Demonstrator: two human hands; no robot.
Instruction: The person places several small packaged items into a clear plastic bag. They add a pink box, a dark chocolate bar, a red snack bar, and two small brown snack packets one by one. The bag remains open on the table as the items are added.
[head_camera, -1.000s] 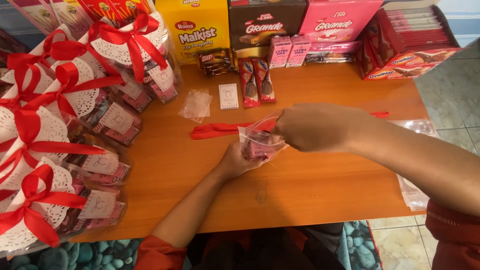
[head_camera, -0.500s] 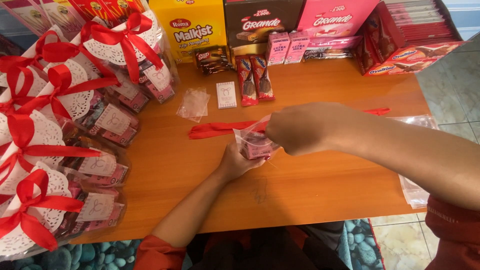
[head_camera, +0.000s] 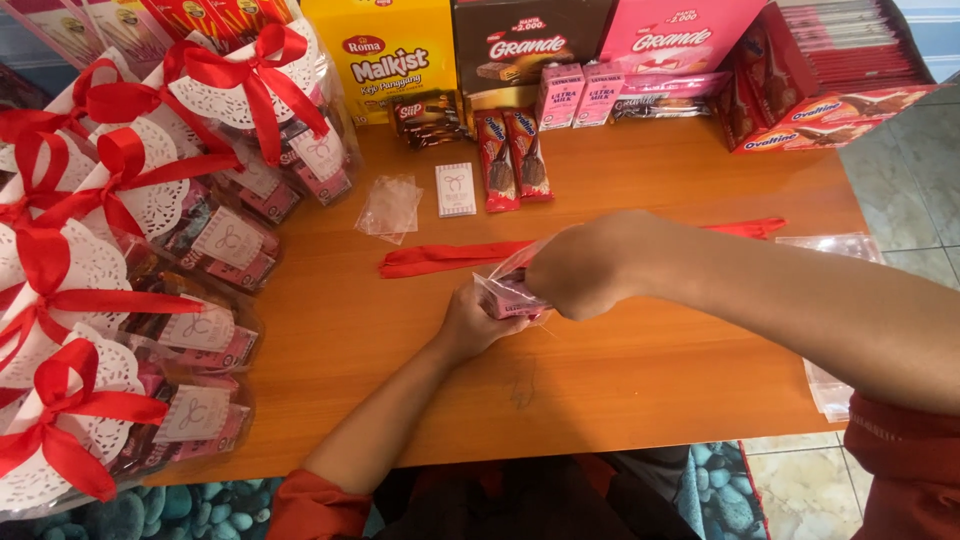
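Not much has shifted since half a second back: our hands have stayed put over the middle of the orange-brown wooden surface (head_camera: 330, 360), and only the view has nudged a little. Our left hand (head_camera: 475, 325) cups the small clear plastic bag with pink packets inside (head_camera: 505, 295) from underneath, grip closed on its bottom so it doesn't flop. Our right hand (head_camera: 580, 265) comes over the top, fingers curled shut on the bag's upper part, seemingly pinching it while the left steadies it. The bag sits between both hands, just above the surface.

Just behind the bag lies a long flat red ribbon (head_camera: 440, 258), stretched out within easy reach. Further back are a few empty clear sachets (head_camera: 390, 205), a small white card (head_camera: 455, 190) and two dark-red wrapped snack bars (head_camera: 510, 160), lined up like supplies. On the left, finished bundles with white doilies and red bows (head_camera: 130, 200) are stacked in a row out of the way. Snack boxes in yellow, brown and pink (head_camera: 530, 40) line the far edge.
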